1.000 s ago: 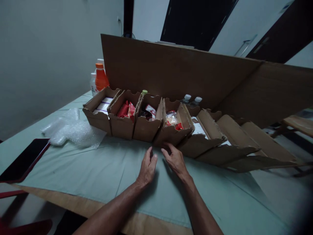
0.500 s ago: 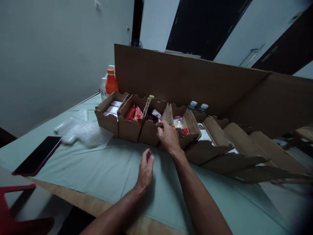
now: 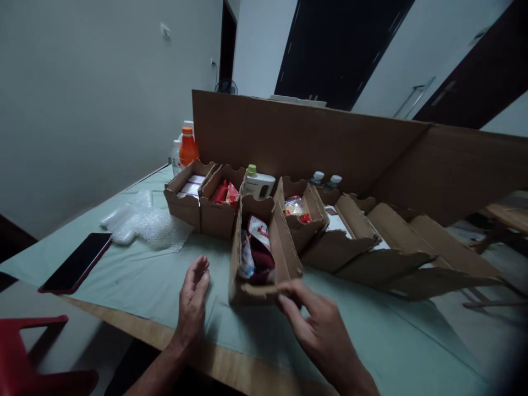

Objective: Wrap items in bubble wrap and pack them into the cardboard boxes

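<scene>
Right hand (image 3: 325,335) fingers pinch the corrugated cardboard tray (image 3: 258,258); left hand (image 3: 193,300) lies open, flat on cloth.

Left hand (image 3: 193,300) open, edge-on, fingers extended, right hand (image 3: 319,327) forward, fingers pinching

Right hand (image 3: 325,335) gripped the near end of a snack-filled cardboard tray (image 3: 259,258) on the desk (image 3: 136,280); left hand (image 3: 193,300) hovered open beside it.
</scene>
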The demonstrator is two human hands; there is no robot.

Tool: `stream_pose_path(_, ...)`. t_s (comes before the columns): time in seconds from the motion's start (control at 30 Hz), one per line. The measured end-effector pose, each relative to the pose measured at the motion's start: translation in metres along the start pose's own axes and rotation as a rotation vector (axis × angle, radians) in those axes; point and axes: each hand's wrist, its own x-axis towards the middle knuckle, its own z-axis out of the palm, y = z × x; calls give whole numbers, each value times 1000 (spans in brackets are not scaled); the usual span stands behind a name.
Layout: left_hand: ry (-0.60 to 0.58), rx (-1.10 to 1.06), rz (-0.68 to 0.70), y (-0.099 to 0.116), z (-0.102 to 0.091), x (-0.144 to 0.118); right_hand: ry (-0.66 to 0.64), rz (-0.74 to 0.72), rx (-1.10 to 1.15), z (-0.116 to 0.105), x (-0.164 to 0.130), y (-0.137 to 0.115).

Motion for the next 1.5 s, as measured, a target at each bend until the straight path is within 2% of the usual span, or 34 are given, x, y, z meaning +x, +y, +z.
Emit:
stream_pose_path(0.07, -1, 21, 16, 5, -6, 0, -13, 17, 54, -20, -29, 11)
stream_pose_path(0.13, -38, 53, 18, 8, -9, -1, 63, 109, 59, -40, -49, 28)
stream_pose_path(0.27, -194, 114, 21, 2, -6, -8, 473, 350, 127, -62, -78, 67)
stream_pose_path(0.33, -285, 141, 38, -5, -3, -10, 535, 383, 223, -57, -96, 82)
stream_pose_path(0.4, -351, 163, 49, -12, 1, -11, 467, 394, 264, -42, -114, 94)
stream_pose_path(0.5, -400, 186, 40, -19, 9, -8, 335, 466, 172, -8, -131, 100)
stream_pose_path(0.57, -451, 193, 22, -20, 16, -7, 272, 496, 107, 11, -129, 97)
stream_pose_path(0.63, -475, 195, 15, -21, 26, -7, 251, 490, 104, 20, -115, 93)
stream_pose_path(0.73, -431, 189, 44, -22, 41, -6, 282, 446, 178, 18, -81, 97)
stream_pose_path(0.83, -411, 192, 106, -28, 56, 0, 309, 399, 249, 10, -49, 114)
stream_pose_path(0.93, -416, 212, 137, -38, 62, 8, 344, 396, 270, 11, -34, 129)
stream_pose_path(1.13, -425, 306, 149, -51, 55, 7, 339, 457, 238, 36, -45, 137)
stream_pose_path(1.27, -394, 426, 162, -50, 56, 3, 346, 476, 136, 41, -48, 143)
stream_pose_path(1.37, -418, 526, 195, -51, 55, -1, 345, 494, 50, 42, -44, 148)
stream_pose_path(1.5, -448, 625, 239, -51, 32, -14, 355, 484, -48, 46, -40, 156)
